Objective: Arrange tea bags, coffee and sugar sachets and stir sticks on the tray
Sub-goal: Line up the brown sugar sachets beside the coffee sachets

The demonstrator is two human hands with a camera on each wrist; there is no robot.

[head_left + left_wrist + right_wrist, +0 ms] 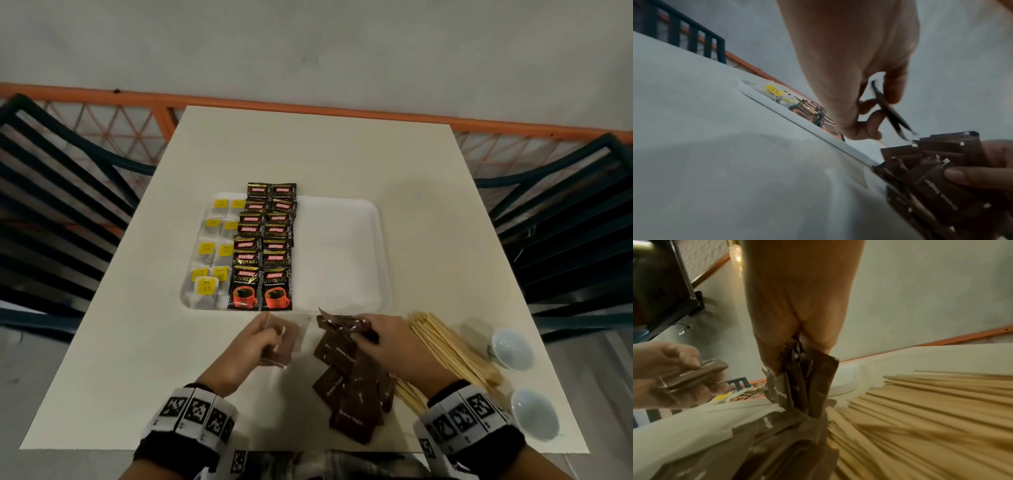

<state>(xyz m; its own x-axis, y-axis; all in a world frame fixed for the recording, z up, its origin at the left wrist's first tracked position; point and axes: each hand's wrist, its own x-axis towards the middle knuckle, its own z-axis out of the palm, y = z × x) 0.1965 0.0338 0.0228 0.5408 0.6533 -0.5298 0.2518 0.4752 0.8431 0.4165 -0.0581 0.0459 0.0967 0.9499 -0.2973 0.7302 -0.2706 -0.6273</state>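
A white tray [342, 253] lies mid-table with yellow-tagged tea bags [212, 253] at its left and black coffee sachets [267, 246] in two columns beside them; its right half is bare. My left hand [263, 339] holds a small stack of brown sugar sachets [284, 342] just below the tray, seen edge-on between the fingers [894, 91] in the left wrist view. My right hand [380, 335] grips a bunch of brown sugar sachets [807, 382] over the loose pile [352, 401]. Wooden stir sticks [452, 349] lie right of the pile.
Two small pale bowls [512, 347] [534, 414] sit at the table's right near edge. Dark slatted chairs [58, 192] flank the table on both sides. An orange rail [308, 109] and wall run behind the far edge.
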